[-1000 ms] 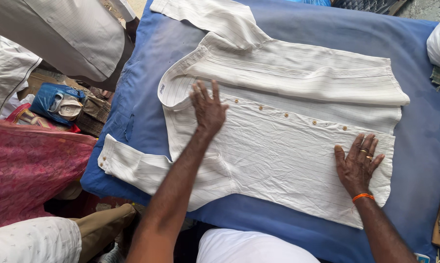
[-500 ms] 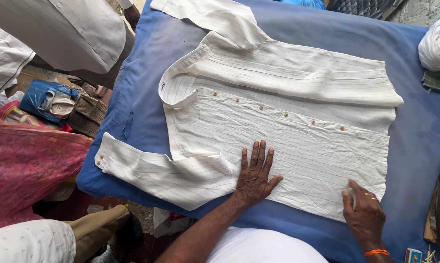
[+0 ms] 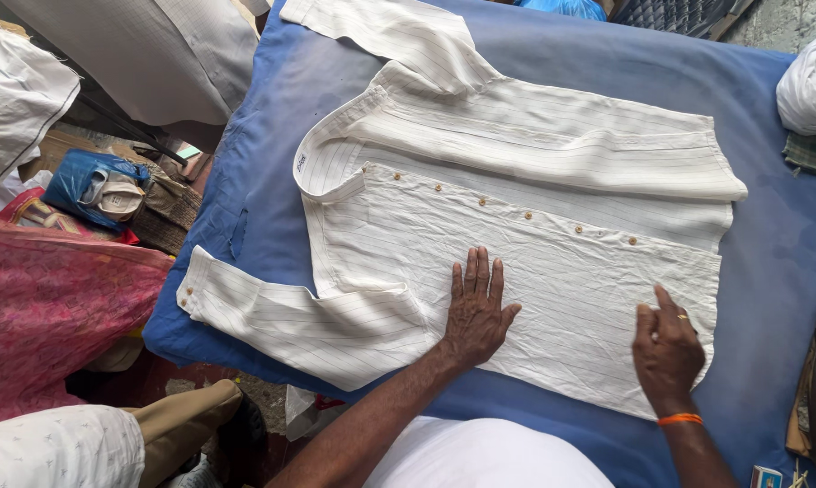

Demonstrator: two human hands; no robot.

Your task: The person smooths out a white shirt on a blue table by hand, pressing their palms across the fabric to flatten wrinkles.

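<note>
A white pinstriped shirt [image 3: 534, 154] lies spread flat on a blue padded table [image 3: 607, 68], collar to the left, a row of brown buttons running across its front. My left hand [image 3: 476, 312] rests flat, fingers spread, on the shirt's near front panel beside the sleeve [image 3: 281, 316] that trails off the table's left edge. My right hand [image 3: 668, 348] hovers at the near right hem, fingers loosely curled, an orange band at the wrist. Neither hand grips the cloth.
A pink cloth [image 3: 55, 316] lies left of the table, with a blue bag [image 3: 96, 185] and a basket behind it. White folded cloth [image 3: 810, 86] and a checked cloth [image 3: 815, 152] sit at the far right edge. Grey garments [image 3: 155, 54] hang upper left.
My left hand slid from the collar area down to the near front panel. My right hand moved from the panel's right part to the near hem and curled its fingers.
</note>
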